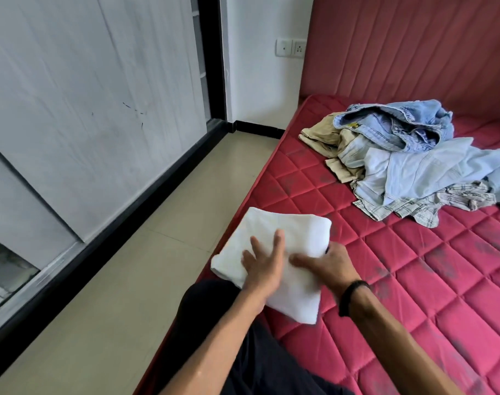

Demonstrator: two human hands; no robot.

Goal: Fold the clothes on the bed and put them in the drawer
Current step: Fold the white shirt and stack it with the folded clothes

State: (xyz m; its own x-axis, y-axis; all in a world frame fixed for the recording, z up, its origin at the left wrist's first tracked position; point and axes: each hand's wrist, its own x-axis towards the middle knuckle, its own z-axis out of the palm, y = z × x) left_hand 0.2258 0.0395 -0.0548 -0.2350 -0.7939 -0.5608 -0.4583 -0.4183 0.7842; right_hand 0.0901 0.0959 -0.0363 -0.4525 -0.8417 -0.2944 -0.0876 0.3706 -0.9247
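Folded white cloth (274, 260) lies at the near edge of the red quilted mattress (414, 280), partly overhanging toward the floor. The left hand (264, 262) lies flat on it with fingers spread, pressing; the right hand (328, 265) rests on its right side, fingers seemingly tucked at the edge, though a true grip cannot be made out. It looks soft, light and limp, likely to unfold if lifted by one corner, so supporting it from beneath at both short ends seems wise. Farther back sits a heap of unfolded clothes (408, 161), denim topmost. Beyond stand the padded headboard (414, 47), beige floor tiles (157, 238) and grey sliding doors (86, 95).
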